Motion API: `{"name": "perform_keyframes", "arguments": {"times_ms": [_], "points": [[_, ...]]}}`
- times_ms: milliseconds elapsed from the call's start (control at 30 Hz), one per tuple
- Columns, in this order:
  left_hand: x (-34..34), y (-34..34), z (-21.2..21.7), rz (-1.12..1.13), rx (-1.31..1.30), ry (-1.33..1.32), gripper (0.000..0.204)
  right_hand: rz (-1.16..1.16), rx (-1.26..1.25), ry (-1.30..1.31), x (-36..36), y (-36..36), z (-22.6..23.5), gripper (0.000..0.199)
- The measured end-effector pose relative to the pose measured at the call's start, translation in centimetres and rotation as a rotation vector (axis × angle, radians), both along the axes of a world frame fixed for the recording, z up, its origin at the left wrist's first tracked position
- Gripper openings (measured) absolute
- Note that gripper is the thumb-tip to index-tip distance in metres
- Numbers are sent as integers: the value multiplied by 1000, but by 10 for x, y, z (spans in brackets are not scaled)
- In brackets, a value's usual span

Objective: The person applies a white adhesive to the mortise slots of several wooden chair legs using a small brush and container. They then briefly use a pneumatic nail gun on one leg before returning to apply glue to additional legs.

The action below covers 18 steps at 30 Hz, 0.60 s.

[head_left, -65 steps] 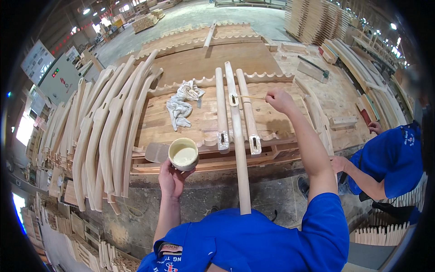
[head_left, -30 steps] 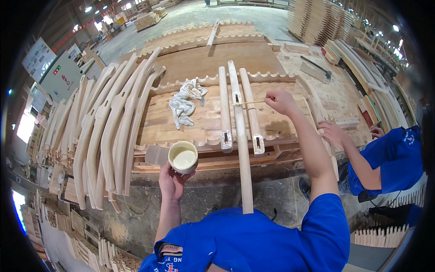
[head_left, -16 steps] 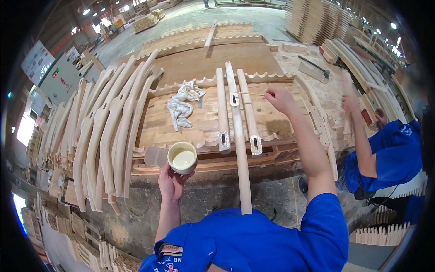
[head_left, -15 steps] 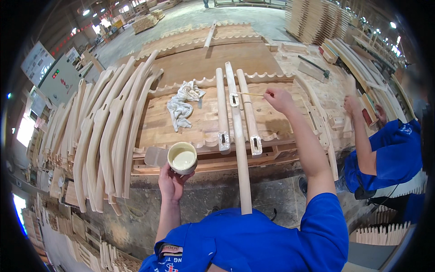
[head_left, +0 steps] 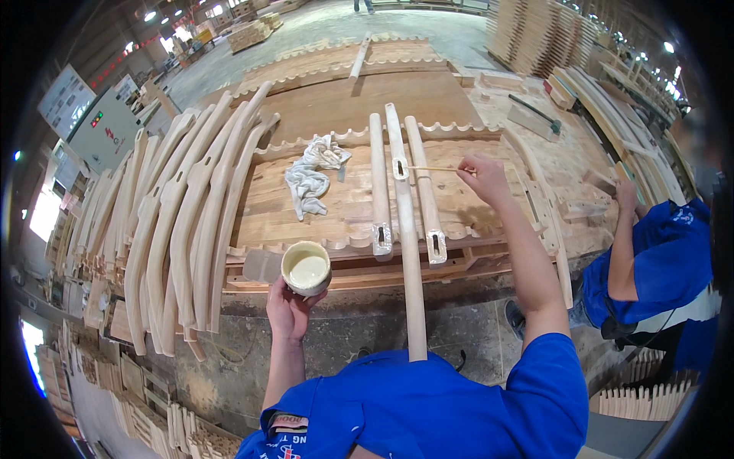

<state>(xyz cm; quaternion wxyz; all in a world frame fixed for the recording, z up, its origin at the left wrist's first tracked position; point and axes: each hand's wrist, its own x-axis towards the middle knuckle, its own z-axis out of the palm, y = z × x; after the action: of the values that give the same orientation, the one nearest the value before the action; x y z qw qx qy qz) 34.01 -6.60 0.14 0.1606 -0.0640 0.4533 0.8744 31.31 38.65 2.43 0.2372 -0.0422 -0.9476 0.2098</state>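
My left hand (head_left: 290, 308) holds a round cup (head_left: 306, 268) of pale creamy liquid, its fingers wrapped round the lower side. In my right hand (head_left: 485, 177) a thin wooden stick (head_left: 436, 169) is pinched, pointing left. Its tip is at the slot of the middle wooden chair leg (head_left: 405, 206), a long pale piece that runs from the bench toward my body. On either side lie two similar wooden pieces, the left one (head_left: 380, 176) and the right one (head_left: 425, 183). Both have slotted near ends with a whitish wet look.
A crumpled white rag (head_left: 312, 177) lies on the wooden bench (head_left: 352, 199), which has scalloped rails. Many curved wooden parts (head_left: 191, 191) lean at the left. A hammer (head_left: 539, 113) rests at the back right. Beside me at the right a co-worker (head_left: 650, 252) in blue handles wood.
My right hand and the stick have shifted slightly right and down, the tip still near the slot. The cup has barely moved. The co-worker's hands have moved.
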Motion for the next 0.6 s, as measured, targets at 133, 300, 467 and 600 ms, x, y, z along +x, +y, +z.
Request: {"name": "perform_keyframes", "arguments": {"times_ms": [133, 300, 467, 600], "points": [[-2, -3, -1, -24, 12, 2, 43, -5, -48, -5, 2, 2, 4, 14], [-2, 3, 5, 1, -24, -4, 42, -6, 169, 127, -3, -5, 2, 11], [-1, -5, 1, -2, -21, 28, 42, 93, 144, 172, 0, -3, 5, 10], [-1, 0, 5, -22, 3, 24, 42, -36, 138, 202, -19, -8, 4, 9]]}}
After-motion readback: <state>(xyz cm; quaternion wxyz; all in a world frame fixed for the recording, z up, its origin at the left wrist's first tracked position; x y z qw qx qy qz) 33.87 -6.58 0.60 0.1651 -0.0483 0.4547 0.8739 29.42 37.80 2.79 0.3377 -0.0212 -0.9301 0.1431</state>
